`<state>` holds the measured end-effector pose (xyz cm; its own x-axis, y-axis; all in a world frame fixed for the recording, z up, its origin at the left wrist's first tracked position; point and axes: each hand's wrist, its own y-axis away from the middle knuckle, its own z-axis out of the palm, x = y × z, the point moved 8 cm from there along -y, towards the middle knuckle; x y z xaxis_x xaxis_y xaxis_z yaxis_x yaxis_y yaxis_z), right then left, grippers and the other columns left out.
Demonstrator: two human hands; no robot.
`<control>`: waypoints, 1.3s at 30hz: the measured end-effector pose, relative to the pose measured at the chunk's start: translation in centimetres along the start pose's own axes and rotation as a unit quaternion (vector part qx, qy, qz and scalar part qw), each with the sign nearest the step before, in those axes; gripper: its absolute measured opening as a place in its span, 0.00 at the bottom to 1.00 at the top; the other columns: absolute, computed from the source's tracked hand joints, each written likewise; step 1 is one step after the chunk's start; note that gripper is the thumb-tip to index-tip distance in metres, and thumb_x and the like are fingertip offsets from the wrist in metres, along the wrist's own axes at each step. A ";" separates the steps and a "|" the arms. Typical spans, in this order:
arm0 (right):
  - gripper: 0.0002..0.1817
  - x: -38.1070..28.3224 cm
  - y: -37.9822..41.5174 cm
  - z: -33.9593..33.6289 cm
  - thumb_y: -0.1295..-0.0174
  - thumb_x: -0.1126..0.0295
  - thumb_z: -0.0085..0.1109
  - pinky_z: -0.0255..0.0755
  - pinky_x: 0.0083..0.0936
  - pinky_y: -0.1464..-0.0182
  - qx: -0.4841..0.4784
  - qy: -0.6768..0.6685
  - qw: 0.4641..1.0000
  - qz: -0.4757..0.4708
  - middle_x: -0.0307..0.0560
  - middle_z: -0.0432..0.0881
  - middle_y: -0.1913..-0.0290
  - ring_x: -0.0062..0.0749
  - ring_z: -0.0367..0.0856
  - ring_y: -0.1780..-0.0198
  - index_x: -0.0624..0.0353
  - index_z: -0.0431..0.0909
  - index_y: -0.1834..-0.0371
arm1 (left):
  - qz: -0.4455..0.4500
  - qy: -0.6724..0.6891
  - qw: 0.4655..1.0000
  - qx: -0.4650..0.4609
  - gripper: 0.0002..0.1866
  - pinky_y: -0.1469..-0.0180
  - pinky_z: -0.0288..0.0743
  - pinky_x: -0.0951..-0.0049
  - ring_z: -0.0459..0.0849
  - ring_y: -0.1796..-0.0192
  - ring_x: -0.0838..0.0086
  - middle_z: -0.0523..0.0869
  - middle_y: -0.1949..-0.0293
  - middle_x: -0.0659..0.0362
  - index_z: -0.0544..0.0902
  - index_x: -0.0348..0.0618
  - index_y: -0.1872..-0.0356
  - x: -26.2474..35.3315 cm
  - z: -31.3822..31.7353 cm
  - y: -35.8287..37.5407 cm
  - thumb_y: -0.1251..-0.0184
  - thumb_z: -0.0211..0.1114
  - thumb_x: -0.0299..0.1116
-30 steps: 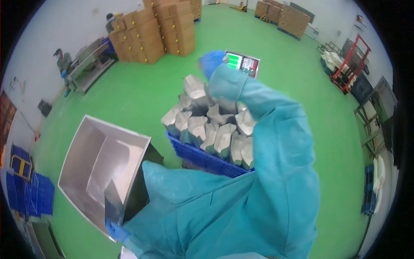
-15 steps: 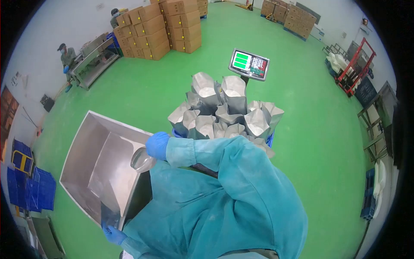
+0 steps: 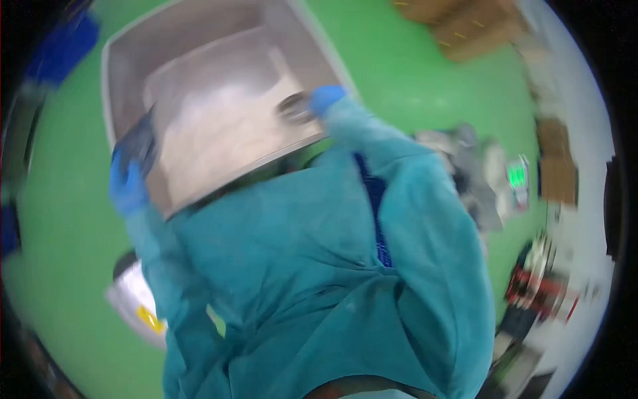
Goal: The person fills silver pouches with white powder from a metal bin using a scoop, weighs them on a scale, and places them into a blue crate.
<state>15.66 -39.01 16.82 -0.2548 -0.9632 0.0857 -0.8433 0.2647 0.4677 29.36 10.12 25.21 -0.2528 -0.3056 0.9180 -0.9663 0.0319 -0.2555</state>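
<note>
A large grey metal bin [image 3: 232, 166] stands in front of me, with pale powder [image 3: 226, 133] spread over its floor. My right hand [image 3: 327, 100], in a blue glove, is closed on a round metal scoop [image 3: 295, 108] above the powder at the bin's right side. At the left wall, my left hand [image 3: 128, 186], also gloved in blue, grips a dark silvery bag [image 3: 137, 145] that leans over the rim. Motion blur softens the fingers of both hands and hides what the bag contains.
Open silvery bags [image 3: 468, 173] stand together at the right, beside a scale display [image 3: 518, 179]. Cardboard boxes [image 3: 475, 30] are at the top right. A white and yellow object [image 3: 143, 306] lies on the green floor at lower left. Further right is red equipment [image 3: 541, 292].
The view has turned left towards the bin, so the bags and scale now appear further right. Both hands still hold their things; the scoop is now over the powder rather than by the bin's near edge.
</note>
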 end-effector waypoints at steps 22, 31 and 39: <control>0.24 0.5 -13.1 13.8 0.40 0.50 0.46 0.73 0.37 0.53 -0.106 -0.141 0.984 -0.004 0.54 0.84 0.65 0.48 0.82 0.62 0.60 0.83 0.65 | -0.030 -0.111 0.990 0.077 0.19 0.60 0.72 0.72 0.78 0.64 0.77 0.83 0.64 0.57 0.80 0.41 0.47 -11.5 2.3 -1.1 0.42 0.60 0.28; 0.24 4.5 -4.7 5.1 0.42 0.49 0.53 0.72 0.32 0.58 -0.014 -0.423 0.905 0.050 0.50 0.84 0.71 0.34 0.81 0.67 0.61 0.83 0.69 | -0.014 -0.183 0.983 0.022 0.17 0.60 0.73 0.67 0.79 0.64 0.66 0.81 0.65 0.51 0.81 0.43 0.50 -7.0 4.3 5.8 0.42 0.63 0.33; 0.24 16.4 21.8 -7.9 0.43 0.47 0.56 0.65 0.21 0.75 0.124 -0.474 0.855 0.168 0.42 0.80 0.76 0.23 0.71 0.78 0.61 0.83 0.70 | -0.106 -0.109 0.982 -0.111 0.20 0.44 0.72 0.69 0.79 0.47 0.66 0.80 0.47 0.48 0.75 0.36 0.43 -17.2 6.6 5.7 0.38 0.57 0.26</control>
<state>-3.13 -49.39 35.36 -0.6731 -0.3901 -0.6283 -0.6909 0.6347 0.3461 28.54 9.27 6.01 -0.0516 -0.5241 0.8501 -0.9889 0.1454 0.0297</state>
